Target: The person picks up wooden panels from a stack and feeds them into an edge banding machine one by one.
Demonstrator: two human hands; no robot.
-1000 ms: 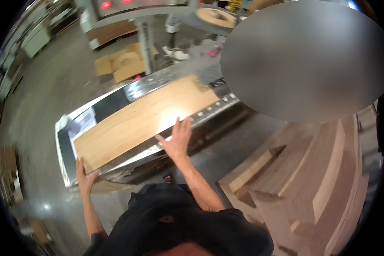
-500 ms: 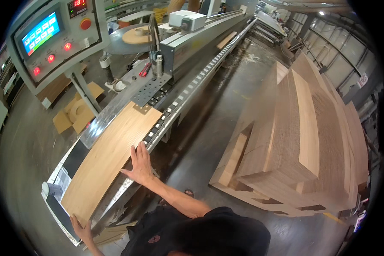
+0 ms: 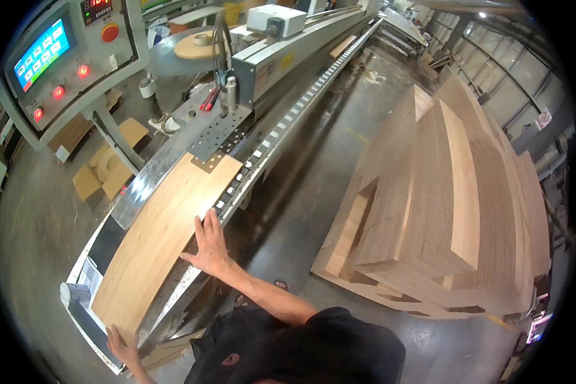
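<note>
A long light wood-grain board (image 3: 166, 224) lies flat on the machine's infeed table, its far end under a perforated metal plate (image 3: 214, 137). My right hand (image 3: 210, 246) rests on the board's right edge with the fingers spread, close to the conveyor track (image 3: 262, 150) and its white pads. At the board's near end, my left hand (image 3: 123, 349) lays its fingers over the corner, spread apart; part of its palm is below the edge.
A control panel (image 3: 57, 64) with a lit screen and red buttons stands at left. Stacked wood-grain boards (image 3: 422, 217) fill the right side. A grey round post (image 3: 77, 292) sits at the table's left edge, and an open cardboard box (image 3: 109, 169) lies on the floor.
The view has shifted slightly, so the control panel sits farther left. Both hands stay on the board in nearly the same places.
</note>
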